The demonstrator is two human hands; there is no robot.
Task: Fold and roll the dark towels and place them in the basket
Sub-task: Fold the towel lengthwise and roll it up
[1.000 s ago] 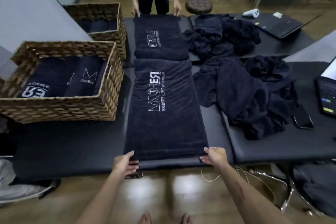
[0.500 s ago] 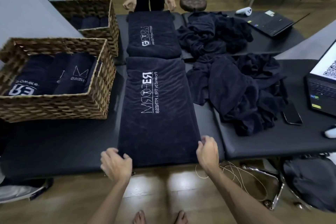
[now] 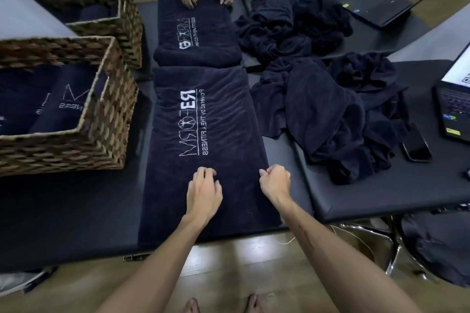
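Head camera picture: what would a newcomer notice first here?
First, the long dark towel with white lettering, spread flat in the middle of the black table; the left hand rests on it and the right hand is at its right edge. Then the woven basket at left, holding rolled towels.

Bare forearms (image 3: 162, 269) (sleeveless, seemingly), bare feet (image 3: 192, 307)
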